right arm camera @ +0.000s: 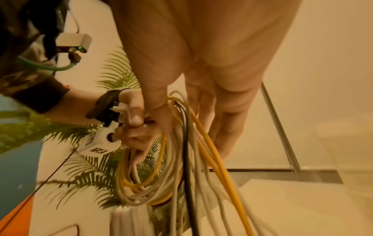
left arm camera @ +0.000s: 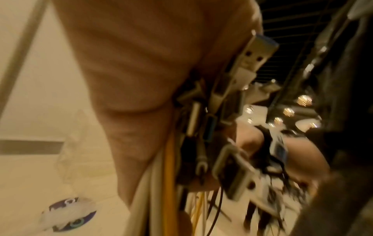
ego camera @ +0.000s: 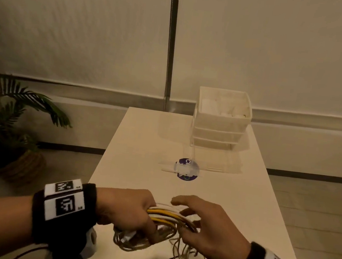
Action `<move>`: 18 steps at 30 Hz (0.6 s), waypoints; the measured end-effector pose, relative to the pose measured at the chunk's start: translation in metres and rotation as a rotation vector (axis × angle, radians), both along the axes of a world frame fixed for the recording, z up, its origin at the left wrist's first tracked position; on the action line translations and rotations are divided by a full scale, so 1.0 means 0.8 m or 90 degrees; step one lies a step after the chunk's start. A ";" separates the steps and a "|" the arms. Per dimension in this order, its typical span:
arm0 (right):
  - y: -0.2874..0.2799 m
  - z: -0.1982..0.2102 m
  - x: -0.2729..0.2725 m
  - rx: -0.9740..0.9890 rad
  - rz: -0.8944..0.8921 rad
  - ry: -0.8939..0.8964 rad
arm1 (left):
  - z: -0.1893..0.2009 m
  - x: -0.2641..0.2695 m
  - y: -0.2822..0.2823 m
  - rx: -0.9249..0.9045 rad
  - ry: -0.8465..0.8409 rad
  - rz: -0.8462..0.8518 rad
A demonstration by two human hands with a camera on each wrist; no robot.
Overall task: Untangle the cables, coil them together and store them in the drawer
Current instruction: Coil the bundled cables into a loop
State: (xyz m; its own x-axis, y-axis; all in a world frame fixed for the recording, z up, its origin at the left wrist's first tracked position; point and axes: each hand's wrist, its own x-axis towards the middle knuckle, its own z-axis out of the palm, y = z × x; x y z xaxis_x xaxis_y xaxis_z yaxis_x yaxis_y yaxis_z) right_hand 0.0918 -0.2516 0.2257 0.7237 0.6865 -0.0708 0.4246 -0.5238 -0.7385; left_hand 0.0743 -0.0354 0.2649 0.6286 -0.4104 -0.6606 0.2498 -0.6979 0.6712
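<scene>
A bundle of yellow, white and black cables (ego camera: pixel 166 215) hangs above the near end of the white table (ego camera: pixel 142 147). My left hand (ego camera: pixel 135 212) grips the coiled part, and loops (ego camera: pixel 131 244) droop below the fist. My right hand (ego camera: pixel 202 224) lies over the strands just to the right, fingers straight and spread. In the right wrist view the cables (right arm camera: pixel 201 159) run between its thumb and straight fingers (right arm camera: pixel 228 119) to the left hand (right arm camera: pixel 137 127). Several USB plugs (left arm camera: pixel 256 52) stick out beside the left palm (left arm camera: pixel 131 79). Loose ends (ego camera: pixel 183 258) trail toward the table's front edge.
A white plastic drawer unit (ego camera: pixel 222 118) stands at the far right of the table, its top drawer pulled out. A round purple sticker (ego camera: pixel 186 169) marks the table's middle. A potted plant (ego camera: pixel 7 121) stands on the floor at left. A dark pole (ego camera: pixel 170 44) rises behind the table.
</scene>
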 end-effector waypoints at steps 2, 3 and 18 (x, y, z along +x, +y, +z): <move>-0.001 -0.001 0.003 0.086 -0.026 0.075 | 0.009 -0.001 0.007 -0.159 0.078 0.076; -0.002 0.002 0.007 0.131 -0.033 0.089 | 0.015 0.000 0.008 -0.248 0.097 0.107; -0.012 0.089 0.058 0.282 0.102 0.340 | 0.028 -0.010 -0.014 -0.685 0.079 0.247</move>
State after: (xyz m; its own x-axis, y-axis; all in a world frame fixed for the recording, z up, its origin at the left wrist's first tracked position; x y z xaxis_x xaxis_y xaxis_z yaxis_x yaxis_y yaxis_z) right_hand 0.1384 -0.2615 0.2969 0.5556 0.8279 -0.0769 -0.0083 -0.0869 -0.9962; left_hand 0.0665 -0.0464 0.2875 0.7915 -0.5922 -0.1513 0.4281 0.3604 0.8288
